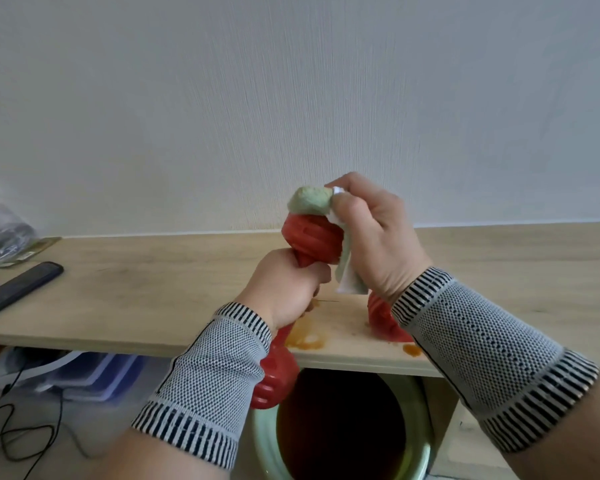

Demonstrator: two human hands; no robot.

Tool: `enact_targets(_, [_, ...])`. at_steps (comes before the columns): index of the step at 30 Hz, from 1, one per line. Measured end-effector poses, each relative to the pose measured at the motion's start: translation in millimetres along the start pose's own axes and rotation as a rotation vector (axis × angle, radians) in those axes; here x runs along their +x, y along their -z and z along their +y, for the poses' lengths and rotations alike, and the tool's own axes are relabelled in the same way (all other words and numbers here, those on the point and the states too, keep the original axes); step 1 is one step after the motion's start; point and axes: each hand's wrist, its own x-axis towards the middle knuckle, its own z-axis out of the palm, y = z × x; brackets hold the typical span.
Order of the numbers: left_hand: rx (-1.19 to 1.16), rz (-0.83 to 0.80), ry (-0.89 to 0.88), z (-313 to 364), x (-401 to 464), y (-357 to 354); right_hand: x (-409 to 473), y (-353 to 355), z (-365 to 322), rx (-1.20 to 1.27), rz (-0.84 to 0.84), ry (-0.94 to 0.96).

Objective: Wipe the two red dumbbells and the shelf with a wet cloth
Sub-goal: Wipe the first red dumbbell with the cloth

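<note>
Fingers [347, 202] of the right hand [378, 237] pinch the cloth [312, 200] over the centre dumbbell [309, 242]; the left hand [284, 289] grips its handle. A second dumbbell [383, 320] stands on the shelf [153, 289], half hidden behind the right wrist. A remote [18, 289] lies far left.

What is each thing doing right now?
Left hand: grips the handle of a dumbbell.
Held dumbbell: lifted, tilted.
Cloth: bunched on its top end.
Right hand: holds the cloth.
Other dumbbell: on the shelf, partly hidden.
Shelf: orange stains near its front edge.
Phone: lying flat.
</note>
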Motion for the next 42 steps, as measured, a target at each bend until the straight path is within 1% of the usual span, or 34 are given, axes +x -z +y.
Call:
enact_targets(2, [-0.107,-0.005,0.029,1.4,-0.8,-1.0,-1.3,0.0,2.2,0.021,-0.034,-0.02])
enact_targets(4, [-0.179,0.001,0.019,1.5,-0.5,-1.6,-0.1,1.9,6.4,0.064,-0.051,-0.065])
enact_targets(5, [-0.196,0.001,0.006,1.9,-0.2,-2.0,0.9,3.4,8.8,0.117,-0.027,-0.127])
enact_targets(6, [-0.204,-0.006,-0.009,2.6,-0.3,-2.1,1.8,5.5,9.5,0.188,0.011,-0.236])
enact_targets(8, [-0.19,-0.034,-0.038,4.3,-0.2,-2.5,3.4,11.3,11.9,0.283,0.077,-0.512])
enact_targets(9, [-0.171,-0.053,-0.049,4.8,0.2,-2.4,4.2,14.4,12.8,0.273,0.08,-0.621])
enact_targets(10, [-0.145,-0.074,-0.055,5.1,0.7,-2.2,5.0,16.9,14.2,0.248,0.073,-0.686])
enact_targets(12, [-0.07,-0.1,-0.064,5.1,2.2,-1.2,6.1,18.6,15.1,0.253,0.061,-0.714])
enact_targets(14, [0.074,-0.098,-0.104,5.4,3.3,-0.9,7.7,19.0,13.0,0.298,0.041,-0.669])
enact_targets(15, [0.157,-0.097,-0.129,6.4,2.9,-1.0,8.7,19.6,11.2,0.295,0.027,-0.62])
enact_targets(16, [0.236,-0.095,-0.15,7.2,2.2,-1.0,9.8,20.4,8.9,0.242,0.003,-0.561])
enact_targets(18, [0.35,-0.094,-0.164,8.5,1.4,-1.4,12.3,20.6,2.9,-0.02,-0.067,-0.392])
enact_targets(21, [0.442,-0.103,-0.144,9.5,-0.9,-3.1,7.3,9.9,-3.6,-0.422,-0.183,-0.08])
enact_targets(23, [0.465,-0.126,-0.093,9.8,-2.1,-3.9,-1.1,-2.4,-2.5,-0.659,-0.274,0.136])
enact_targets(25, [0.434,-0.146,-0.025,6.9,-2.4,-5.3,-6.7,-9.8,7.3,-0.793,-0.308,0.312])
enact_targets(27, [0.195,-0.126,0.054,5.3,-4.6,-7.9,-6.7,-10.3,18.0,-0.794,-0.241,0.377])
enact_targets(29, [-0.156,-0.104,0.12,2.3,-5.8,-11.1,-6.2,-9.4,21.4,-0.66,-0.133,0.351])
enact_targets(30, [-0.307,-0.098,0.137,2.6,-6.0,-12.1,-5.2,-8.9,21.5,-0.555,-0.083,0.292])
enact_targets(31, [-0.411,-0.094,0.143,2.7,-5.7,-13.5,-4.8,-8.0,20.0,-0.438,-0.044,0.217])
enact_targets(32, [-0.462,-0.097,0.137,3.3,-5.6,-14.4,-3.5,-7.3,20.1,-0.312,0.002,0.146])
enact_targets(34, [-0.489,-0.12,0.106,3.2,-3.7,-13.5,1.4,-6.2,19.3,-0.008,0.112,-0.028])
enact_targets(35, [-0.501,-0.151,0.099,2.3,-2.1,-12.4,4.2,-3.9,19.3,0.197,0.162,-0.171])
enact_targets(36, [-0.503,-0.198,0.091,1.6,-1.3,-10.4,7.9,-0.2,22.3,0.414,0.157,-0.36])
enact_targets(37, [-0.493,-0.257,0.076,1.6,-1.7,-8.3,11.3,4.2,26.8,0.623,0.082,-0.55])
enact_targets(38, [-0.464,-0.317,0.055,1.9,-2.8,-6.5,13.9,9.1,31.0,0.779,-0.044,-0.708])
enact_targets(39, [-0.437,-0.381,0.032,2.6,-3.6,-4.5,16.3,13.0,35.4,0.851,-0.183,-0.806])
enact_targets(41, [-0.365,-0.464,-0.004,4.2,-4.6,-0.2,20.4,19.9,42.8,0.86,-0.395,-0.848])
enact_targets(42, [-0.307,-0.477,-0.024,6.5,-5.0,1.7,23.2,23.7,46.1,0.849,-0.419,-0.852])
